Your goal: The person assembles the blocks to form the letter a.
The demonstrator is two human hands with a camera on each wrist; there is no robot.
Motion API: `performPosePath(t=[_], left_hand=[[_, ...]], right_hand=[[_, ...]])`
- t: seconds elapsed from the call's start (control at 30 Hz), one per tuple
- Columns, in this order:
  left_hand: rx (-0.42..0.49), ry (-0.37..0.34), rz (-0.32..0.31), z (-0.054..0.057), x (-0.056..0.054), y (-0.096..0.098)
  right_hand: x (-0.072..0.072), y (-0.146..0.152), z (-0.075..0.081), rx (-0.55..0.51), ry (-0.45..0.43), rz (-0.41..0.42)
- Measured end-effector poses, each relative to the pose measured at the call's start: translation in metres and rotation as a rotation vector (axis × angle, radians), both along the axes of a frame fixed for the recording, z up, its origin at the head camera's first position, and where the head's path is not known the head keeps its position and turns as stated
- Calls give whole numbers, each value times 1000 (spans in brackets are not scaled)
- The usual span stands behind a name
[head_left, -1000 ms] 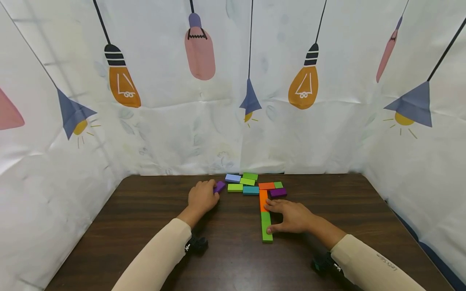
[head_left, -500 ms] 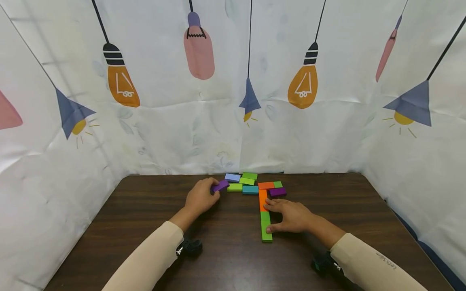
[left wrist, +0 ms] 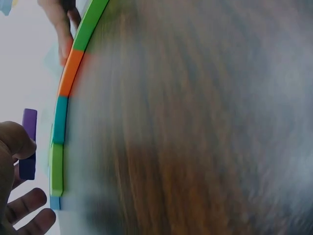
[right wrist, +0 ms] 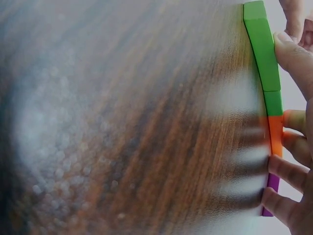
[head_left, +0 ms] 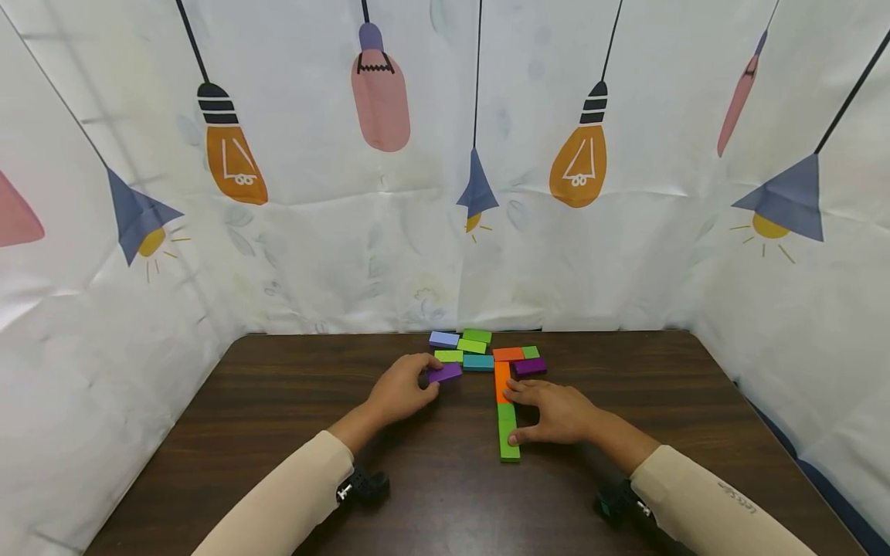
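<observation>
My left hand [head_left: 405,390] pinches a purple block [head_left: 446,373] between thumb and fingers. In the left wrist view the purple block [left wrist: 29,117] is apart from the row of blocks. It hovers just in front of a lime green block [head_left: 448,356] and a teal block [head_left: 478,363]. My right hand [head_left: 559,415] touches the side of a line of blocks running toward me. Its thumb lies by a green block [head_left: 509,440], its fingertips by an orange block [head_left: 502,378]. In the right wrist view, fingers [right wrist: 286,169] also reach near a dark purple block [right wrist: 273,183].
Another orange block [head_left: 508,354], a short green block [head_left: 531,352] and a dark purple block [head_left: 531,367] join the line's far end. Behind lie a blue block [head_left: 443,339] and green blocks [head_left: 477,336]. The brown table [head_left: 292,401] meets a printed curtain [head_left: 361,262] at the back.
My left hand has carried the purple block rightward and toward me, from left of the lime green block to in front of it. The right hand and the line of blocks have stayed put.
</observation>
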State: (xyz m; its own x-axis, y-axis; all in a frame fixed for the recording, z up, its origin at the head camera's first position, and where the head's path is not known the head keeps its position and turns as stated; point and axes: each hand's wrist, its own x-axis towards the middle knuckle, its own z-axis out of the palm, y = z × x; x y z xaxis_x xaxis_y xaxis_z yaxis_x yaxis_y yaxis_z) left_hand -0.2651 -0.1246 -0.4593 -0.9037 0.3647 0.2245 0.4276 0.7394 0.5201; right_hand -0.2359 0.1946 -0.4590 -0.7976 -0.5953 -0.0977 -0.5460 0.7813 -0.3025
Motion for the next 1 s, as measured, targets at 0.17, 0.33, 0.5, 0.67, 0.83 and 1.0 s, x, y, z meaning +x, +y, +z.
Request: performPosePath(t=[0.17,0.33,0.5,0.67,0.83,1.0], left_hand=[[-8,-5,-72,0,6,8],[-11,-12,-130,-1,12,15],[-42,-23,-172,-3,17,21],[-60,-33,-213,-6,22,25],[-78,-56,-231,-7,25,30],[-109,-40,-257,-8,26,33]], right_hand=[[0,0,0,1,1,4],[0,1,-1,-2,4,4],[-1,1,-2,4,4,0],[-1,1,-3,1,6,2],[0,1,-3,0,11,2],[-1,1,-3,-3,11,1]])
